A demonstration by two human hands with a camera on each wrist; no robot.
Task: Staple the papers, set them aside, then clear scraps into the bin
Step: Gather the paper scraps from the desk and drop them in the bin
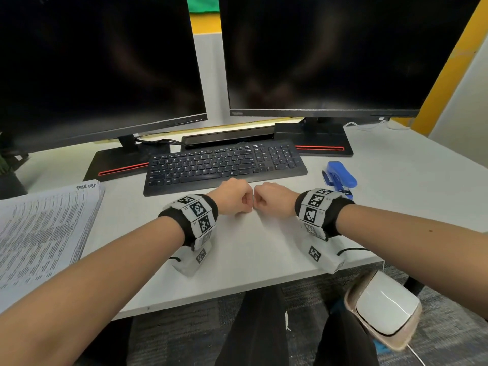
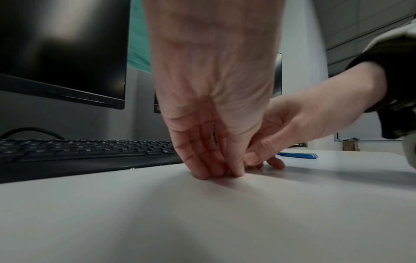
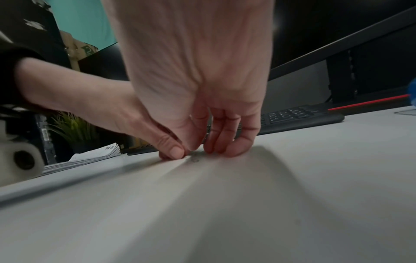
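My left hand [image 1: 245,204] and right hand [image 1: 258,204] meet knuckle to knuckle on the white desk [image 1: 250,249], just in front of the keyboard. Both have their fingers curled, with the tips down on the surface. In the right wrist view the left hand's thumb and forefinger [image 3: 178,153] are pinched together beside a tiny grey scrap [image 3: 194,159] that lies on the desk, and my right hand [image 3: 209,151] touches down just right of it. I cannot see anything held in either pinch. The blue stapler [image 1: 340,177] lies unheld at right. The printed paper stack [image 1: 45,228] sits at left.
A black keyboard [image 1: 224,165] and two dark monitors [image 1: 324,56] stand behind the hands. A white bin with a beige rim [image 1: 383,310] sits on the floor below the desk's front right edge. A small plant [image 3: 72,128] stands at far left.
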